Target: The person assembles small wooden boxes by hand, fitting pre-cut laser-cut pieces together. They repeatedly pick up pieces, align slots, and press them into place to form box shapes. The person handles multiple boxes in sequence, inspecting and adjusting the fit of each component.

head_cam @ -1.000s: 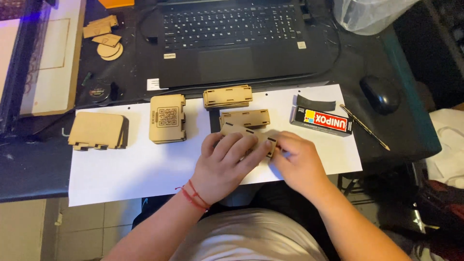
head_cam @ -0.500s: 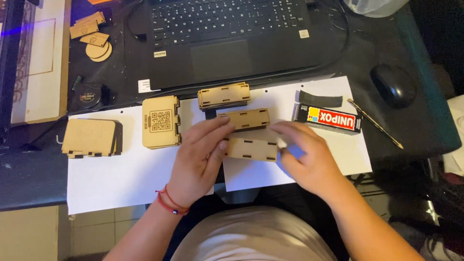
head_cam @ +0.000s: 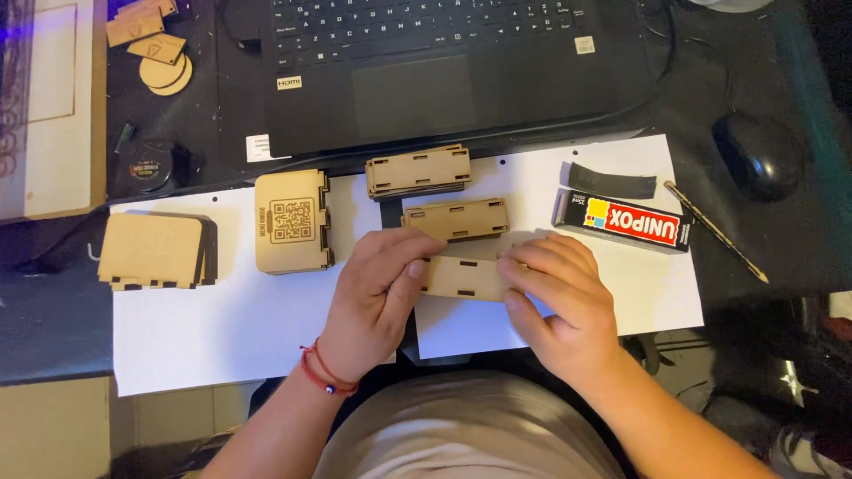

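Note:
My left hand (head_cam: pixel 377 297) and my right hand (head_cam: pixel 561 297) each grip one end of a thin laser-cut wooden panel (head_cam: pixel 466 278) with small slots, held flat just above white paper (head_cam: pixel 222 328). Behind it lies a similar slotted panel stack (head_cam: pixel 459 218), and another stack (head_cam: pixel 418 170) sits farther back. A stack of wider panels with an engraved square code (head_cam: pixel 291 221) lies to the left, and one more panel stack (head_cam: pixel 153 251) sits at the far left. A red cord bracelet circles my left wrist.
A black and red glue box (head_cam: pixel 623 222), a black strip (head_cam: pixel 612 182) and a thin stick (head_cam: pixel 715 231) lie to the right. A black laptop (head_cam: pixel 444 62) fills the back, a mouse (head_cam: pixel 759 155) sits at right. Small wooden cut-outs (head_cam: pixel 155 53) lie back left.
Both hands drew the panel closer and now hold it by its ends, with more of its face showing. The camera view shifted slightly toward the desk.

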